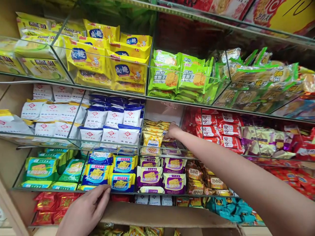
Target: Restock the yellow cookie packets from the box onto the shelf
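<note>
My right hand (pixel 173 131) reaches into a middle-shelf compartment, its fingers bent down at the yellow packets (pixel 159 126); whether they grip one is hidden. A yellow Cookies packet (pixel 152 143) stands at the front of that compartment, left of the hand. My left hand (pixel 86 209) is low in the view, fingers curled together, near the blue and yellow packets (pixel 97 173) and the cardboard box edge. What its fingers hold, if anything, cannot be made out. Purple and white packets (pixel 174 183) sit below my right hand.
Clear dividers split the shelves. An open cardboard box (pixel 172 215) with yellow packets inside is at the bottom. White packets (pixel 114 134) lie left of my right hand, red packets (pixel 230 130) to its right. Green packets (pixel 166 78) and yellow packets (pixel 86 57) fill the shelf above.
</note>
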{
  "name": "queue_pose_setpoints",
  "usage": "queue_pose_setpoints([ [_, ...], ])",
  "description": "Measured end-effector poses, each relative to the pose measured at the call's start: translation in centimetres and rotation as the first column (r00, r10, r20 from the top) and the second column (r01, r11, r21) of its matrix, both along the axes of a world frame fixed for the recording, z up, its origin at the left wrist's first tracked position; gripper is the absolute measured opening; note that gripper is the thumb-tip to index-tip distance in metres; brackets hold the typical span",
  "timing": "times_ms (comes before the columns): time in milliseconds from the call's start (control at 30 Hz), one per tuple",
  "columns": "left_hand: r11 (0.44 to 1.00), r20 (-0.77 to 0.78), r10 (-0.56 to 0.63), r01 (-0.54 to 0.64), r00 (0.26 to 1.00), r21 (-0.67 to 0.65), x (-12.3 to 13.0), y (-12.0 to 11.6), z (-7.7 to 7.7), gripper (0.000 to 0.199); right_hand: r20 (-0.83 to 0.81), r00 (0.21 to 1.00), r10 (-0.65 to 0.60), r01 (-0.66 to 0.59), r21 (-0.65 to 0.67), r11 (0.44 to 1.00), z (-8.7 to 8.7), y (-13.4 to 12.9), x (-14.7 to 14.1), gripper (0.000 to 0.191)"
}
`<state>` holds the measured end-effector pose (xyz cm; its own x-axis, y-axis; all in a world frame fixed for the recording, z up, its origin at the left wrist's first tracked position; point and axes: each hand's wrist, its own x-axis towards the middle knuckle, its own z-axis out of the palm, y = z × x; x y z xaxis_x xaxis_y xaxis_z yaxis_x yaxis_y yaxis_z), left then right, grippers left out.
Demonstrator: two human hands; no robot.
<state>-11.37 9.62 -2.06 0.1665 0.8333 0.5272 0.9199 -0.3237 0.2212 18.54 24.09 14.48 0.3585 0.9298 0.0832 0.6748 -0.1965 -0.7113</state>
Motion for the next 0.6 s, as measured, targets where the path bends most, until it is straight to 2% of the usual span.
queue_pose_setpoints([
  [133, 1.000, -0.012, -0.005, 0.005, 1.000, -0.007, -0.1, 0.0, 0.0, 0.034, 0.054, 0.999, -0.006, 0.006, -0.011, 1.000, 0.0, 0.0, 0.2, 0.095],
  [400, 1.000, -0.002, -0.001, 0.001, 1.000, -0.030, -0.2, 0.1, 0.0, 0.031, 0.097, 0.995, 0.032, -0.028, -0.041, 0.999, 0.5, -1.9, -0.1, 0.093],
  [533, 0.999, 0.027, 0.003, -0.002, 1.000, -0.035, -0.3, 0.0, 0.0, 0.029, 0.207, 0.977, 0.049, -0.054, 0.015, 0.998, 2.0, -2.9, -0.2, 0.096],
  [600, 0.999, 0.046, 0.003, -0.001, 0.999, -0.049, -0.2, 0.1, 0.0, 0.028, 0.272, 0.960, 0.061, -0.089, 0.089, 0.992, 3.1, -4.9, -0.4, 0.081],
])
